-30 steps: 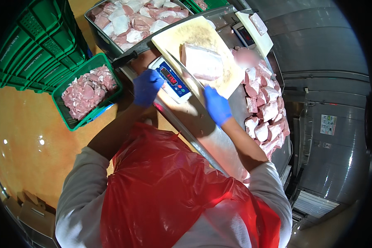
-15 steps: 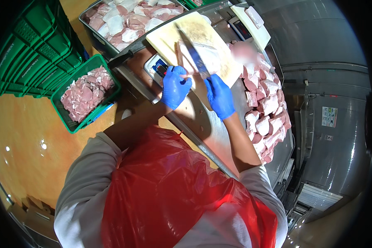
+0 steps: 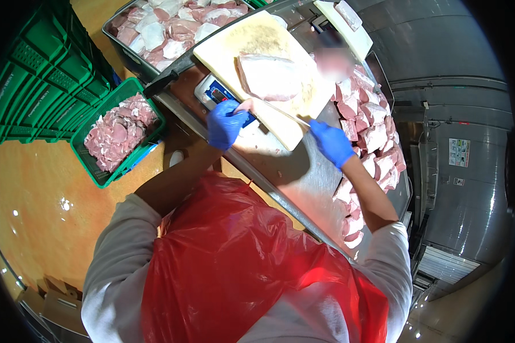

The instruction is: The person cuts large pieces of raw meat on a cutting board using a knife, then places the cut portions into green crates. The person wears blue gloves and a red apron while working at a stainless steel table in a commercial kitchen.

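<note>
A large pale slab of raw meat [image 3: 272, 79] lies on the cream cutting board [image 3: 226, 48]. My right hand [image 3: 331, 143], in a blue glove, is closed round the handle of a knife [image 3: 292, 116]. Its blade shows nearly edge-on, a thin line along the near side of the slab. My gloved left hand [image 3: 224, 124] is closed on a small pink piece of meat [image 3: 245, 106] at the board's left edge, above a scale [image 3: 207, 90]. Whether that piece is fully separate from the slab I cannot tell.
Cut meat chunks [image 3: 375, 126] are heaped right of the board. A metal tub [image 3: 123, 48] of meat stands beyond it. Left of the steel table [image 3: 263, 154] are a green crate [image 3: 100, 182] of trimmings and stacked green crates [image 3: 46, 74]. A dark handle [image 3: 160, 84] juts at the table edge.
My right hand has moved right and nearer, bringing the knife from over the slab to its near side. My left hand has shifted left and now shows a small piece of meat.
</note>
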A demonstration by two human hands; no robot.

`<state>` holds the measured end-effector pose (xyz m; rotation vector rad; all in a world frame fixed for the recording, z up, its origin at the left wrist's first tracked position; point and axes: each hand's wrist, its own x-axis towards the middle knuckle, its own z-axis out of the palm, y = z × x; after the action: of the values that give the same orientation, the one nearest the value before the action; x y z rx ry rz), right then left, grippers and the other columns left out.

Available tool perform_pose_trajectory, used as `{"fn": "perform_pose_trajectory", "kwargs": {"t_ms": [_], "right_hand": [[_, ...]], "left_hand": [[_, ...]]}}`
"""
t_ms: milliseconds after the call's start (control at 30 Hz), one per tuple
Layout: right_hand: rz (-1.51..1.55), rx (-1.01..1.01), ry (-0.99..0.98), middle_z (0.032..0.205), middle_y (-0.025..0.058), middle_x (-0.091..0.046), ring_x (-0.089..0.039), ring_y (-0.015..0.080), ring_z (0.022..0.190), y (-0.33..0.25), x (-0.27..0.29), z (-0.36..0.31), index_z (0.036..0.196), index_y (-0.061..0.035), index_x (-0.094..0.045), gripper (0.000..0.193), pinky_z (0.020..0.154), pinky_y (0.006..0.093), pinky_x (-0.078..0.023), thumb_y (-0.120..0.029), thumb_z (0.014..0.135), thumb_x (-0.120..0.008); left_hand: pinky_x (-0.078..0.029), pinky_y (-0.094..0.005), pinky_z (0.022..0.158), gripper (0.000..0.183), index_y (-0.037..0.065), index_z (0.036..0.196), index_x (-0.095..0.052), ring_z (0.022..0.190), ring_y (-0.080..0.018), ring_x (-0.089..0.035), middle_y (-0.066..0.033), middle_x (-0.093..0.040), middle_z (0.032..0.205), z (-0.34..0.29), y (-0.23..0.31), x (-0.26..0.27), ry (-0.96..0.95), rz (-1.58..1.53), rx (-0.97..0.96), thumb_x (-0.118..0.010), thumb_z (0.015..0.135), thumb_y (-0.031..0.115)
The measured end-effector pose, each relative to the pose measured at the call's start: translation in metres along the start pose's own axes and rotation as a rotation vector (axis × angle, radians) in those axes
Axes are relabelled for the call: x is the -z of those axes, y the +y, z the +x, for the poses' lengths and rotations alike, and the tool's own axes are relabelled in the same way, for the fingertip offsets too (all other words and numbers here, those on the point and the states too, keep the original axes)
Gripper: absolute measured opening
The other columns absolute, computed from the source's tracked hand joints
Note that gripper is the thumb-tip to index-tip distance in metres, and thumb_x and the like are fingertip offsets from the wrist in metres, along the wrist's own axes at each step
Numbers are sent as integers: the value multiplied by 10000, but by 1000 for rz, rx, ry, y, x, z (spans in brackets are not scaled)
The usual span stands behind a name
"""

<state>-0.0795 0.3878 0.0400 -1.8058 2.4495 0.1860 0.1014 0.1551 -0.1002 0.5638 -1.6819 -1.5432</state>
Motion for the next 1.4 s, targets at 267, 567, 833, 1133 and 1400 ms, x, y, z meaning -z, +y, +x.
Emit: {"fn": "perform_pose_trajectory", "kwargs": {"t_ms": [267, 567, 833, 1133, 1400], "right_hand": [[531, -404, 276, 809, 173, -670, -651, 314, 595, -13, -17, -78, 1074, 4, -594, 212, 558, 406, -510, -202, 1026, -572], [1703, -451, 876, 911, 84, -629, -619, 175, 653, -86, -16, 136, 1209, -3, -534, 214, 567, 326, -530, -155, 1060, -509], [1431, -563, 805, 788, 60, -593, -583, 147, 552, -76, -1, 92, 1150, -20, -546, 248, 503, 301, -488, -252, 1069, -516], [1233, -757, 891, 633, 138, -597, -600, 190, 533, -153, -58, 91, 1050, 14, -534, 214, 495, 370, -448, -200, 1055, -529], [779, -573, 676, 702, 240, -617, -631, 408, 597, -186, -124, 45, 1079, 23, -542, 253, 532, 445, -471, -224, 1027, -564]], "left_hand": [[-518, -391, 723, 140, 31, 917, -631, 769, -319, -651, -150, -651, 828, 10, -66, 278, -70, 791, 212, -676, 815, 115], [-531, -403, 920, 208, 45, 1131, -619, 1070, -349, -641, -168, -657, 1128, 170, 24, 38, -462, 519, -1154, -623, 929, 93], [-540, -424, 778, 154, 63, 981, -635, 913, -321, -649, -146, -641, 992, 101, 37, 46, -430, 405, -476, -682, 847, 125], [-529, -416, 776, 149, 78, 937, -660, 864, -304, -630, -73, -645, 939, 90, 46, 25, -460, 629, -819, -720, 804, 108], [-528, -387, 707, 111, 80, 865, -643, 762, -277, -635, -82, -631, 812, 97, 42, 26, -379, 507, -758, -710, 783, 47]]}}
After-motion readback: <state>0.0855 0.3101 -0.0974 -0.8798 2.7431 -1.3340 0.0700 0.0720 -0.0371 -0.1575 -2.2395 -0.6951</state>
